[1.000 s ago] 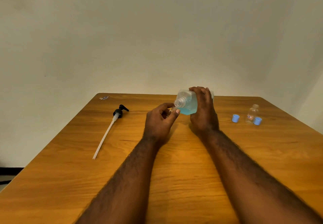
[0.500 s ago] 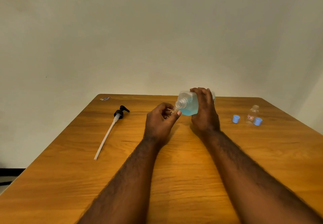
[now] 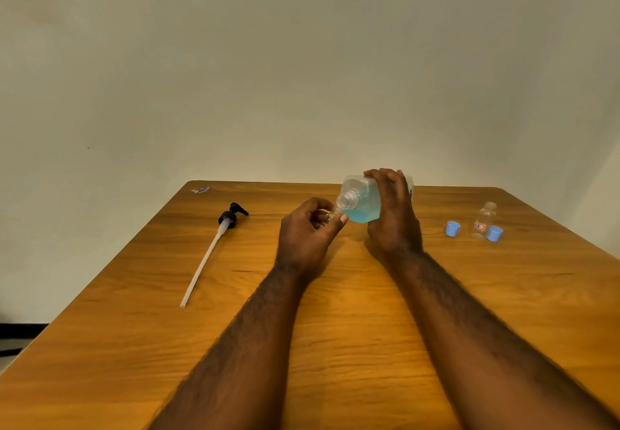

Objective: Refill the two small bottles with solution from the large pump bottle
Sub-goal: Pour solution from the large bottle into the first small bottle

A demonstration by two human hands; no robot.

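At table centre, right hand (image 3: 392, 214) wraps the large bottle (image 3: 360, 201), tipped on its side, open neck pointing left and down toward the left hand (image 3: 308, 231). Right grip: fingers curled over the top of the bottle body, thumb side hidden, clamped on it. Blue solution (image 3: 364, 213) pools in the lower part of the tilted bottle, reaching close to the neck. Left grip: thumb and fingers pinching the first small bottle (image 3: 332, 214), mostly hidden inside the hand, only its clear mouth showing right under the big bottle's neck. Mouths look touching or just beside each other; can't tell if liquid is actually flowing, no stream visible.

Pump head with dip tube (image 3: 214, 245) lies flat on the table (image 3: 134, 312), left side, well apart from the hands, so the unscrew step is done. Second small bottle (image 3: 484, 219) stands upright at far right, uncapped, looks clear and empty, though too small to be sure. Two blue caps: one cap (image 3: 452, 229) near it on the left, other cap (image 3: 494, 233) just beside its base. Both small bottles opened, then.

Judgement: roughly early-middle. Done: pump off, both caps off, first pour set up. Left: finish filling bottle one, fill bottle two, recap both, likely pump back on. Fill level of bottle one hidden by the fingers. Small sticker-like scrap (image 3: 200, 190) at the far left corner, irrelevant.
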